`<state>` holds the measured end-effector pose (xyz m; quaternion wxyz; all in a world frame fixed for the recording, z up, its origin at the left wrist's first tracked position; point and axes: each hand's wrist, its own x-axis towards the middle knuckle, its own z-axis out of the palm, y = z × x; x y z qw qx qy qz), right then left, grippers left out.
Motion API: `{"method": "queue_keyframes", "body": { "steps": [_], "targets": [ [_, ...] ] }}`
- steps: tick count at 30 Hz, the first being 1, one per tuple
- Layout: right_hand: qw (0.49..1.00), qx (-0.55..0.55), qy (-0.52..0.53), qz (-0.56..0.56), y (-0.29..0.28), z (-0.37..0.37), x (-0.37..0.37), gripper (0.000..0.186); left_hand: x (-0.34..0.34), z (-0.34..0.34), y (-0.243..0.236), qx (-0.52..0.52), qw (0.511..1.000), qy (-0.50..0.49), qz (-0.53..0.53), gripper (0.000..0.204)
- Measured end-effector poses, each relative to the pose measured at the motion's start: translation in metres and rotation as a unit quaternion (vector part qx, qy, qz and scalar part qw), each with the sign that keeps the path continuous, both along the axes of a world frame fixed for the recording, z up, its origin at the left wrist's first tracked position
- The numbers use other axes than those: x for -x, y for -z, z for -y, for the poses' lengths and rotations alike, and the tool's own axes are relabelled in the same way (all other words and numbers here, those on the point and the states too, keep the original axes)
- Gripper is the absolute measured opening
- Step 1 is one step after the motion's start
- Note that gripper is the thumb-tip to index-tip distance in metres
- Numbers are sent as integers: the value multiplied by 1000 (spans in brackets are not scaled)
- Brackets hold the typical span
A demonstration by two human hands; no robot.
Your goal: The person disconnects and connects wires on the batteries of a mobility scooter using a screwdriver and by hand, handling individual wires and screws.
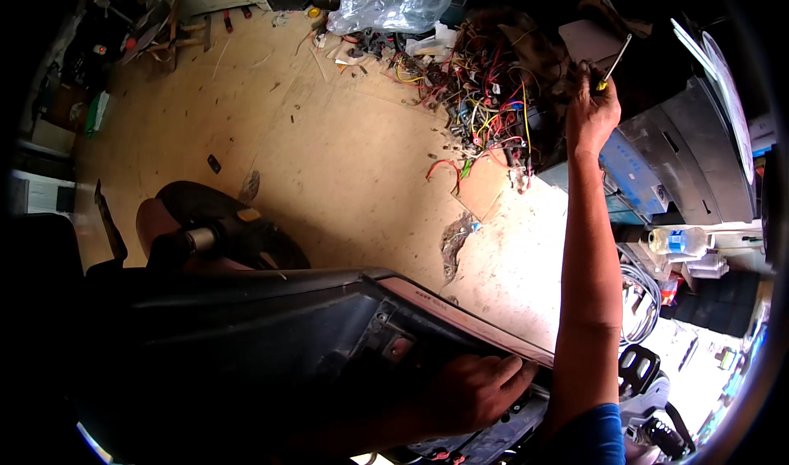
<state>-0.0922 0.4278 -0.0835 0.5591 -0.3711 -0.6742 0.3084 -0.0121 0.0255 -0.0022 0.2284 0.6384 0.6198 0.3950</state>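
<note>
My right arm (589,284) stretches far out to the upper right. At its end my right hand (593,120) is closed round the yellow handle of a screwdriver (616,61), its thin metal shaft pointing up and away. Close to me, my left hand (481,391) rests at the edge of a large dark vehicle body (246,317) with a pale reddish rim strip (460,313). Its fingers are curled and pressed together near that strip; what they grip, if anything, is lost in shadow. Beside the hand shows a metal bracket (378,321).
Tangled wires (485,103) heap up on the floor near a clear plastic bag (390,5) and a cardboard piece (483,187). Right of my arm stand grey drawers (682,149) and a plastic bottle (678,241). A black wheel (275,239) lies beyond the vehicle body.
</note>
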Motion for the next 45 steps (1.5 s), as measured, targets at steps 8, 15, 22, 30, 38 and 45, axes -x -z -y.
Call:
{"method": "queue_keyframes", "body": {
  "steps": [8,15,22,30,38,45],
  "targets": [
    [984,163,-55,-55,32,-5,-2,27,0,4,-3,3,1000,8,-16,41],
    [939,303,-156,-51,-9,20,6,23,-3,-2,6,-59,997,-27,37,35],
    [924,328,-196,-3,-77,66,-2,22,-3,-2,-3,-60,997,-28,32,26],
    [934,291,-198,-56,-204,191,-48,28,-5,-1,-11,-35,998,-40,42,16],
    [929,328,-173,2,-316,358,-148,30,-8,9,-13,-64,987,-98,111,16],
    [938,326,-113,17,-351,429,-210,23,-25,55,-52,-80,966,-185,160,26]
  ]
}}
